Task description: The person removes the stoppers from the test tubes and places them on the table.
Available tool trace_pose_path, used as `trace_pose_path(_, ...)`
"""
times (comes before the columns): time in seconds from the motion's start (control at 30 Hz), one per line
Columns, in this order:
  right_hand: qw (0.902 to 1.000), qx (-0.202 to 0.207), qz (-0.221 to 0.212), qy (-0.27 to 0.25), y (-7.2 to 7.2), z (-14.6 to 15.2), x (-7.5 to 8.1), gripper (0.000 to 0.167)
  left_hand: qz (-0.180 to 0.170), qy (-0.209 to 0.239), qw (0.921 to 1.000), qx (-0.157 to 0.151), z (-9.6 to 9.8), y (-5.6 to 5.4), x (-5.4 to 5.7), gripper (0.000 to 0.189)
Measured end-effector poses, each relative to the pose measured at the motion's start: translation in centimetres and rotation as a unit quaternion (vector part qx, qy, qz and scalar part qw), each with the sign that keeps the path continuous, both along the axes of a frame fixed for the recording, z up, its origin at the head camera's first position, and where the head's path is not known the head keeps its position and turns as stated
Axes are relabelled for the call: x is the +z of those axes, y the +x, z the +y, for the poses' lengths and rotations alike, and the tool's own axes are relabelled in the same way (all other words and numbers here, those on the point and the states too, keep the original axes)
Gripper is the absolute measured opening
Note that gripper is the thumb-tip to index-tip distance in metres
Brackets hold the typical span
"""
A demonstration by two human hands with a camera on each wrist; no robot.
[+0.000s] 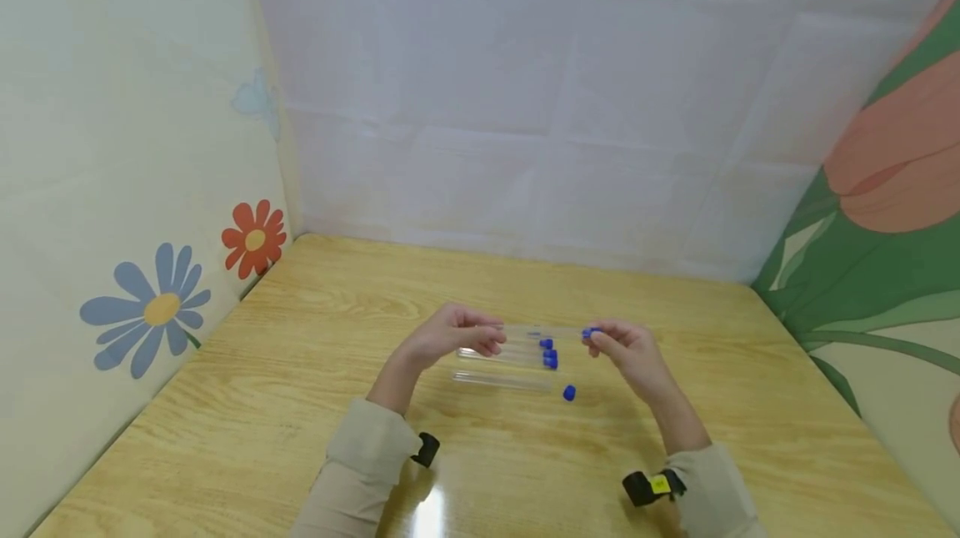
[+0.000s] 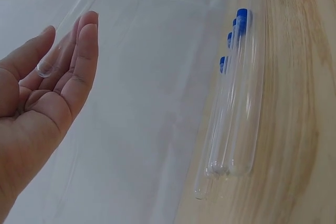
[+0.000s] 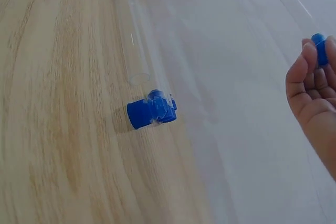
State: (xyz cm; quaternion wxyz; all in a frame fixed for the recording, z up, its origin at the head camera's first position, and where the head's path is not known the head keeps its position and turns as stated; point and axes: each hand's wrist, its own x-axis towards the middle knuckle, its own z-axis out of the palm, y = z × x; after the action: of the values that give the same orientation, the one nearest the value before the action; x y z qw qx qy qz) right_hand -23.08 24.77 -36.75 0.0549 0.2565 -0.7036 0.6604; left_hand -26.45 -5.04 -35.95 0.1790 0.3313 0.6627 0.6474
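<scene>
A clear test tube (image 1: 543, 333) is held level above the table between the two hands. My left hand (image 1: 454, 333) holds its rounded end between thumb and fingers, as the left wrist view shows on the tube (image 2: 79, 4). At the other end, my right hand (image 1: 630, 357) pinches a blue cap (image 3: 322, 52) between thumb and fingertips. The cap sits at the tube's mouth; how far it is on cannot be told. Below lie several test tubes with blue caps (image 1: 551, 362). Nearer me rest an uncapped test tube (image 1: 502, 380) and, off its mouth, a loose blue cap (image 1: 570, 393).
The wood-grain table (image 1: 300, 429) runs back to a white sheet (image 1: 480, 104). Flower-printed panels stand at the left (image 1: 135, 146) and right (image 1: 885, 288). A black strap device sits on the left wrist (image 1: 426, 450) and another on the right wrist (image 1: 643, 488).
</scene>
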Motion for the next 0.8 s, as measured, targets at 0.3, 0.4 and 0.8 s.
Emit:
trace_pose_path(0.3, 0.9887, 0.091, -0.024, -0.116, -0.03, 0.66, 0.44, 0.031, 0.010, -0.007, 0.9998, 0.016, -0.36, 0.21, 0.52, 0.027)
trace_pose_path(0.4, 0.9938, 0.064, -0.032, -0.085, 0.04, 0.74, 0.39, 0.027, 0.007, -0.014, 0.9997, 0.020, -0.23, 0.23, 0.63, 0.026)
trace_pose_path(0.8, 0.9963, 0.008, -0.049, -0.069, 0.36, 0.80, 0.31, 0.019, -0.002, -0.032, 0.9983, 0.048, -0.36, 0.11, -0.05, 0.029)
